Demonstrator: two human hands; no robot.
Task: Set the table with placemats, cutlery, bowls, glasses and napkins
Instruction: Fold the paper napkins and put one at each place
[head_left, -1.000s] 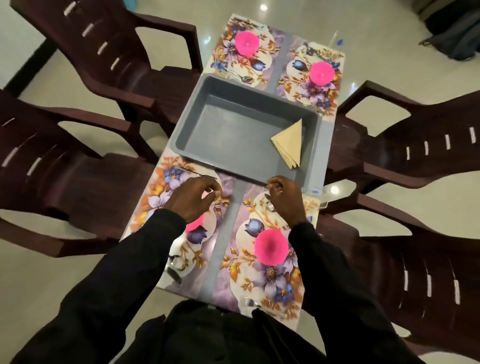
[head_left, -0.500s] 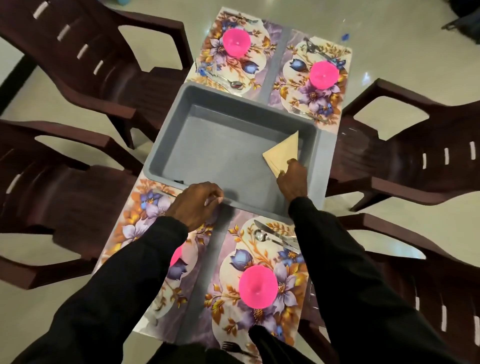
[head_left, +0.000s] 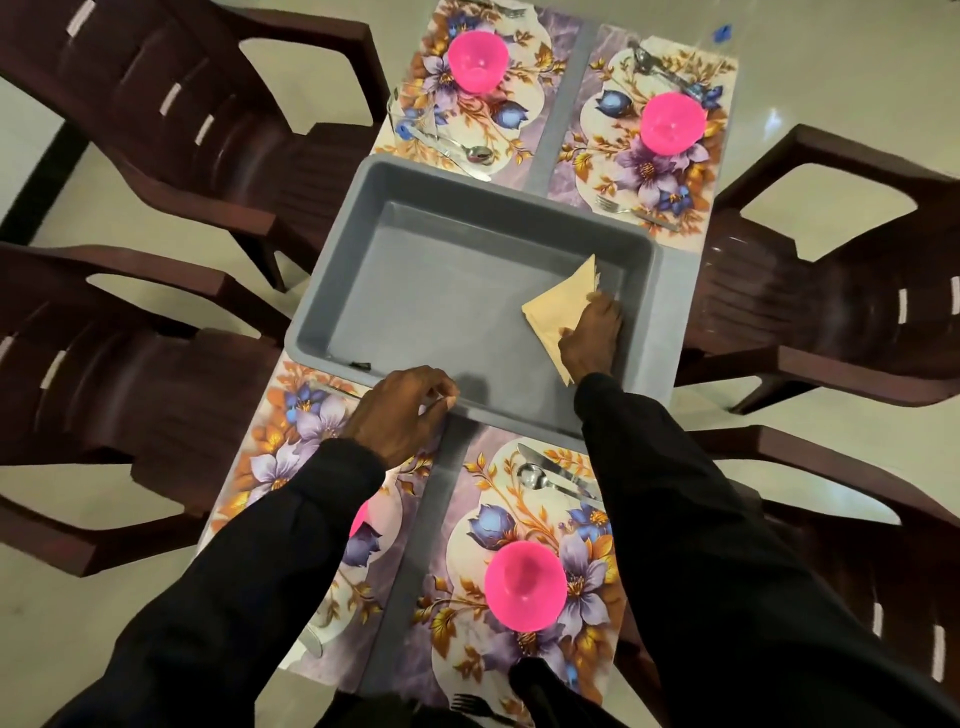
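A grey tray (head_left: 363, 291) lies across the middle of the narrow table. A stack of tan folded napkins (head_left: 556, 309) sits in its right end, and my right hand (head_left: 592, 338) is down on them, fingers closing on the stack's near edge. My left hand (head_left: 400, 415) is curled over the tray's near rim. Four floral placemats surround the tray, the near right one (head_left: 467, 519) in front of me. Pink bowls stand at the far left (head_left: 477, 58), the far right (head_left: 671, 122) and the near right (head_left: 524, 584). My left sleeve mostly hides another bowl (head_left: 358, 519).
A spoon and knife (head_left: 550, 475) lie on the near right placemat, a fork (head_left: 472, 706) at its near edge. Cutlery (head_left: 467, 151) also lies on both far mats. Dark brown plastic chairs (head_left: 156, 130) stand close on both sides of the table.
My right hand has gone from the near right placemat into the tray and onto the napkins. My left hand moved from the near left placemat up to the tray's rim.
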